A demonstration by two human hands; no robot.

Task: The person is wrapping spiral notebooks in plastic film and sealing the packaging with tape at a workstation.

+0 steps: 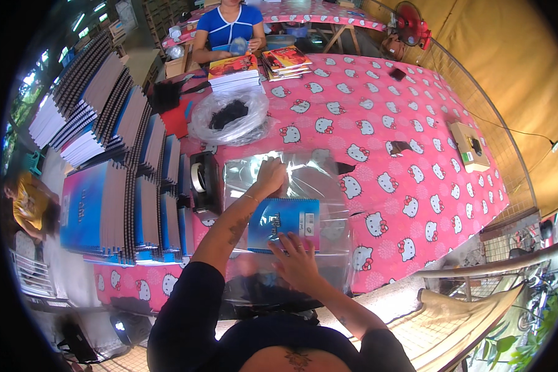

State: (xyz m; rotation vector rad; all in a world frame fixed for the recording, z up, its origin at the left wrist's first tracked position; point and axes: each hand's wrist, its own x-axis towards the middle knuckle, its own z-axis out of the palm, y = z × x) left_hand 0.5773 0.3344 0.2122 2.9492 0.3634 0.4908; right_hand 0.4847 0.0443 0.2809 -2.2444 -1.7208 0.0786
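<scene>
A spiral-bound notebook [268, 218] with a blue and pink cover lies in front of me on clear plastic sheeting [242, 170], which reflects the light. My left hand [271, 176] is past the notebook's far edge, its fingers curled closed on the clear plastic. Fingers apart, my right hand [296, 265] rests on the notebook's near edge and holds nothing. A black tape dispenser [206, 181] with a roll in it stands just left of the plastic.
Tall stacks of spiral notebooks [90, 204] fill the table's left side. A clear plastic bag [229, 118] with dark contents sits beyond the dispenser. Across the pink patterned tablecloth [409, 180], a person [229, 31] works behind piled books [235, 73]. A small cardboard box [469, 147] stands at right.
</scene>
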